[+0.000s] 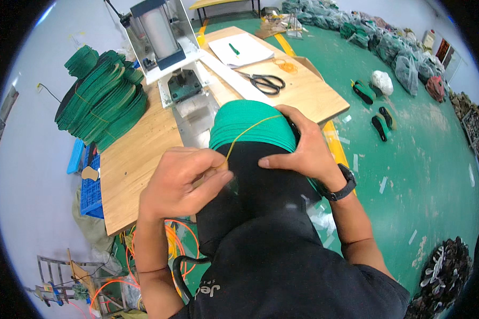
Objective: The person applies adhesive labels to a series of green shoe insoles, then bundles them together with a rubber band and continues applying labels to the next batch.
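A thick stack of green insoles (247, 122) rests close against my body, its rounded end pointing toward the table. Across its top runs a thin yellow rubber band (253, 126), stretched from the left fingers to the far right edge of the stack. My left hand (189, 178) is closed in a pinch on the band's near end. My right hand (308, 146), with a black watch on the wrist, wraps round the right side of the stack, its thumb lying on the dark near part. The undersides of the insoles are hidden.
On the wooden table (138, 175) stand a press machine (165, 48), black-handled scissors (266, 83), orange rubber bands (286, 66) and paper (245, 50). Tall bundles of green insoles (104, 101) rise at the left, above a blue crate (92, 196). Loose insoles (380, 126) lie on the floor.
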Action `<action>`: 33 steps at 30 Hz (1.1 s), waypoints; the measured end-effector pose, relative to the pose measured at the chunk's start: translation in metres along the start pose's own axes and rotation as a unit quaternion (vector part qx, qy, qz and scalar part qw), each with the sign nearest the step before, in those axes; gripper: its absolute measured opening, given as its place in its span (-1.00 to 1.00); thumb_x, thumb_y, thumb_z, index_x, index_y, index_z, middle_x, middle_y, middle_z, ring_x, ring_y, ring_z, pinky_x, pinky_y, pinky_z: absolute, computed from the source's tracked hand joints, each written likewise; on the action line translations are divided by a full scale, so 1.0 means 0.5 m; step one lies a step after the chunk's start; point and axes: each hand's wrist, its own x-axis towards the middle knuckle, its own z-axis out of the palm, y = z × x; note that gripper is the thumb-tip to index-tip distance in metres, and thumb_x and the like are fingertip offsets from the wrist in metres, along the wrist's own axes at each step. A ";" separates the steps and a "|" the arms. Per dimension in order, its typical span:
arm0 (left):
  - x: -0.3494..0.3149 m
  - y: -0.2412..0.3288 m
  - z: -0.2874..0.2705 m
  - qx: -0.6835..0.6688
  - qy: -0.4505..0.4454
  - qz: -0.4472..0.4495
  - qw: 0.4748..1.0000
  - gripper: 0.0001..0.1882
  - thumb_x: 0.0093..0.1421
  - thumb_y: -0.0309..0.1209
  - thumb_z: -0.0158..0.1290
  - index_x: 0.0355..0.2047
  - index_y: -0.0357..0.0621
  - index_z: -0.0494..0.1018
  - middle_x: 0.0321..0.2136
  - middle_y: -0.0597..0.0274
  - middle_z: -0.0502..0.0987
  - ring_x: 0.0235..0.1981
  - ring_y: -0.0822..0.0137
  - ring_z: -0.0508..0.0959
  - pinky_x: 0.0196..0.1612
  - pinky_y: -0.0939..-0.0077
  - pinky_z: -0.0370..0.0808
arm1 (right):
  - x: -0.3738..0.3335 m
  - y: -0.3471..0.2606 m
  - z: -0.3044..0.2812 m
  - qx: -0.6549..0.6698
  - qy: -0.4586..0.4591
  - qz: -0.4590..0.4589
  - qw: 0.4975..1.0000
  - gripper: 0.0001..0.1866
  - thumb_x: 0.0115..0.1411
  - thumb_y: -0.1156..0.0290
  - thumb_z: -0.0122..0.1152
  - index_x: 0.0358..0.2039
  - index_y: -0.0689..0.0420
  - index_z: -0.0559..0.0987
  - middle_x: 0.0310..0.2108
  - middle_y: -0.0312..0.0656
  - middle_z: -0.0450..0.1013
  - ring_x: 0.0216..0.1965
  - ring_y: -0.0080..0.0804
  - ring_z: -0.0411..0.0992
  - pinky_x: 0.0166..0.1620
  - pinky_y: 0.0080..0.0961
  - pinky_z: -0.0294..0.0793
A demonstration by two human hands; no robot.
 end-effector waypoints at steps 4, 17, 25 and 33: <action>-0.012 0.031 0.049 0.066 -0.024 0.064 0.995 -0.92 -0.06 -0.52 0.14 -0.53 -0.18 0.45 -0.69 0.17 0.42 -0.66 0.19 0.44 -0.58 0.39 0.33 | -0.017 0.016 0.044 0.000 0.045 0.022 0.999 -0.03 -0.39 0.11 0.55 -0.01 0.43 0.35 -0.11 0.17 0.41 -0.06 -0.09 0.42 0.03 -0.35 0.36; -0.058 0.018 0.177 0.036 0.022 0.025 0.999 -0.64 -0.14 -0.31 0.30 -0.35 -0.14 0.46 -0.57 0.23 0.45 -0.58 0.24 0.46 -0.47 0.39 0.41 | -0.014 0.036 0.103 0.239 0.157 0.051 0.957 -0.16 -0.24 0.28 0.54 0.04 0.32 0.32 -0.11 -0.04 0.43 -0.11 -0.37 0.42 -0.02 -0.47 0.39; -0.036 -0.067 0.221 -0.186 0.115 -0.086 0.972 0.21 -0.26 -0.40 0.37 0.26 -0.15 -0.25 0.19 -0.10 0.01 0.22 0.07 0.06 0.21 0.29 0.02 | -0.056 0.004 0.052 0.481 0.189 -0.003 0.856 -0.18 -0.13 0.34 0.39 0.13 0.28 0.23 -0.03 -0.06 0.37 -0.03 -0.30 0.38 0.06 -0.40 0.33; 0.038 -0.067 0.279 -0.505 0.204 -0.177 0.820 0.15 -0.04 -0.55 0.20 0.31 -0.05 -0.45 0.17 -0.17 0.13 0.19 0.11 0.21 0.23 0.28 0.12 | 0.007 0.062 0.047 0.300 0.380 -0.064 0.873 -0.58 0.06 0.65 0.22 -0.07 0.22 0.33 -0.38 -0.28 0.39 -0.40 -0.67 0.33 -0.28 -0.77 0.33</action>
